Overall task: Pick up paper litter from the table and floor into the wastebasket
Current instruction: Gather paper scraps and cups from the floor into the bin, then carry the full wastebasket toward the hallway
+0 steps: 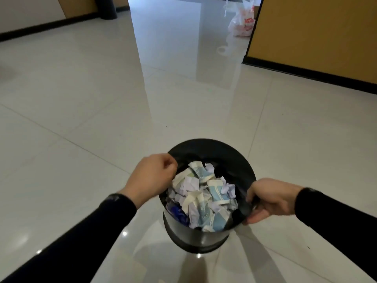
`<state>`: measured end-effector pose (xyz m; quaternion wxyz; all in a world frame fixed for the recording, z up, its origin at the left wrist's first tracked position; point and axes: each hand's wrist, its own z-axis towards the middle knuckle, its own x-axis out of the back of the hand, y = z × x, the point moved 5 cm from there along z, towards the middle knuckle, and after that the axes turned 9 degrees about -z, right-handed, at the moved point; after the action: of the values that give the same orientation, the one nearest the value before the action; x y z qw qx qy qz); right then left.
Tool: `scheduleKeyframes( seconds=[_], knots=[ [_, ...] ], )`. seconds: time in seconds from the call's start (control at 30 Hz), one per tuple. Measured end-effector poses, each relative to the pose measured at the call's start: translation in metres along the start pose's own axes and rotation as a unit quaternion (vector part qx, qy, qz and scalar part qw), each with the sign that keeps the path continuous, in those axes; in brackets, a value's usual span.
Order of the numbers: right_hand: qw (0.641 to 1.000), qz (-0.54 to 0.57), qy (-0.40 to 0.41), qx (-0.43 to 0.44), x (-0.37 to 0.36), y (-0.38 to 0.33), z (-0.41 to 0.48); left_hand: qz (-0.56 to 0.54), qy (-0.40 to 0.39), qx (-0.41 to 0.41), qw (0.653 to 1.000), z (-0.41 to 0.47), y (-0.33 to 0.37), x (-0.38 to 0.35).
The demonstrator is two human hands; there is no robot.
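Note:
A black round wastebasket [216, 154] is held above the glossy floor, low in the middle of the view. It is filled with crumpled paper litter [204, 199], white and pale blue pieces. My left hand [151, 178] grips the basket's left rim with closed fingers. My right hand [271, 199] clamps the right rim, thumb inside and fingers under the edge. Both arms wear dark sleeves.
Pale glossy floor tiles [91, 99] stretch ahead. A white plastic bag [242, 23] lies far back right beside a yellow-brown wall [318, 31] with a black skirting. A dark cylinder [109, 7] stands at the far back left.

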<state>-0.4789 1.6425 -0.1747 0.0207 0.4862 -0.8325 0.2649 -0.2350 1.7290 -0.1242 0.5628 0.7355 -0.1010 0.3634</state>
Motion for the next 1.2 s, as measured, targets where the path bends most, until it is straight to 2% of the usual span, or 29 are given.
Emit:
scheduleKeyframes(
  seconds=[0.23,0.47,0.63,0.83,1.03,1.2],
  knots=[
    [0.996,0.091,-0.013,-0.005,-0.009,-0.019,-0.049,-0.079,0.028,0.070,0.994,-0.023,0.020,0.046],
    [0.978,0.207,-0.007,-0.001,0.023,-0.097,-0.212,-0.183,0.054,0.128,0.973,-0.054,0.155,0.179],
    [0.978,0.208,0.005,0.022,0.089,-0.165,-0.362,-0.270,0.149,0.120,0.944,-0.077,0.282,0.308],
    [0.980,0.186,0.042,0.058,0.188,-0.230,-0.507,-0.260,0.105,0.135,0.950,-0.091,0.412,0.398],
    [0.972,0.198,0.066,0.107,0.278,-0.280,-0.575,-0.290,0.128,0.125,0.940,-0.069,0.501,0.443],
    [0.962,0.208,0.098,0.146,0.331,-0.322,-0.587,-0.315,0.165,0.092,0.930,-0.035,0.543,0.463]
  ],
)
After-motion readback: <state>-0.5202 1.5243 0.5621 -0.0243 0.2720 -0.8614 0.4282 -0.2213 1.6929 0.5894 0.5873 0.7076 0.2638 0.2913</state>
